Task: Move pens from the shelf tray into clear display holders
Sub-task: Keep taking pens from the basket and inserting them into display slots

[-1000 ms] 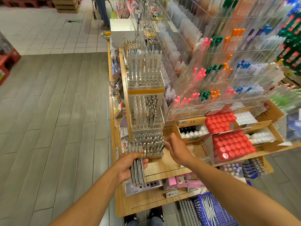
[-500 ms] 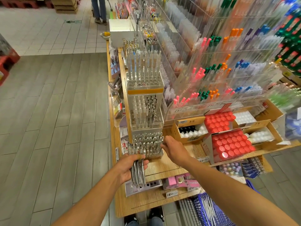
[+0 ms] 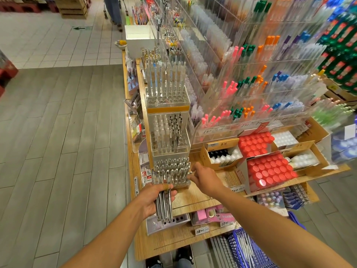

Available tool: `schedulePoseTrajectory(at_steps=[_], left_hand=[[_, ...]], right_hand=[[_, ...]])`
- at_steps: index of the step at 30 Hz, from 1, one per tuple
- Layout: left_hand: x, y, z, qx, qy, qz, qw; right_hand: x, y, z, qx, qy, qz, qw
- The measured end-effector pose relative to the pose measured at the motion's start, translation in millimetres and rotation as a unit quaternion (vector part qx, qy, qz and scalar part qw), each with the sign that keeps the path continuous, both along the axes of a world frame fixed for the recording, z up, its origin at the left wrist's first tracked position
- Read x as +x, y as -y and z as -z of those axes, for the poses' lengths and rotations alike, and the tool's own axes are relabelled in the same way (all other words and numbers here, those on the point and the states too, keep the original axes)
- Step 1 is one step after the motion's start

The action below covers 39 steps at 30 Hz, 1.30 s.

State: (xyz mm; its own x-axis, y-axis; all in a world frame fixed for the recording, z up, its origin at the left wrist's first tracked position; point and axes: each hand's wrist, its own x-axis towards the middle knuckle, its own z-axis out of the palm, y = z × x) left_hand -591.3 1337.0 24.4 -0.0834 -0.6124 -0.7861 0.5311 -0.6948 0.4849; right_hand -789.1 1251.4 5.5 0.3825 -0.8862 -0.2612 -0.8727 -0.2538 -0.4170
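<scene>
Here the left hand (image 3: 154, 198) grips a bundle of slim silver pens (image 3: 164, 204).

Right hand (image 3: 205, 177): now nearer the low clear acrylic pen holder (image 3: 174, 172), fingertips at its right edge, possibly touching.
</scene>
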Motion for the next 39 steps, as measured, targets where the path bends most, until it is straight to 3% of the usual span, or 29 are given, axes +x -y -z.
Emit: schedulePoseTrajectory(at_steps=[3, 7, 15, 19, 24, 27, 31, 35, 39], left_hand=[[-3.1, 1.9, -2.0, -0.006, -0.005, -0.008, 1.0], [-5.6, 3.1, -3.2, -0.018, -0.001, -0.008, 1.0], [-7.5, 4.1, -3.0, -0.019, -0.004, -0.008, 1.0], [-8.1, 5.3, -5.3, -0.025, -0.02, -0.005, 0.999], [-5.5, 4.8, -8.1, -0.031, -0.05, -0.009, 0.998], [-2.1, 3.5, -5.1, -0.017, -0.054, -0.019, 0.998], [6.7, 1.8, 2.9, 0.001, -0.026, -0.042, 0.999], [14.5, 0.9, 7.4, 0.002, -0.035, -0.04, 0.999], [15.0, 1.6, 7.3, -0.001, -0.024, -0.037, 0.999]], right_hand=[[0.2, 2.5, -0.1, 0.061, -0.021, 0.016, 0.998], [3.6, 7.4, -5.2, 0.135, 0.066, 0.042, 0.988], [21.8, 0.2, -31.5, 0.286, 0.274, 0.072, 0.915], [32.6, -0.4, -35.8, 0.325, 0.291, 0.081, 0.896], [30.6, 0.5, -35.8, 0.392, 0.368, 0.096, 0.838], [29.1, 2.4, -37.9, 0.343, 0.407, 0.127, 0.837], [22.9, 10.1, -44.8, 0.163, 0.406, 0.148, 0.887], [13.4, 16.8, -45.8, 0.025, 0.322, 0.081, 0.943], [6.7, 16.1, -36.4, -0.025, 0.207, -0.007, 0.978]])
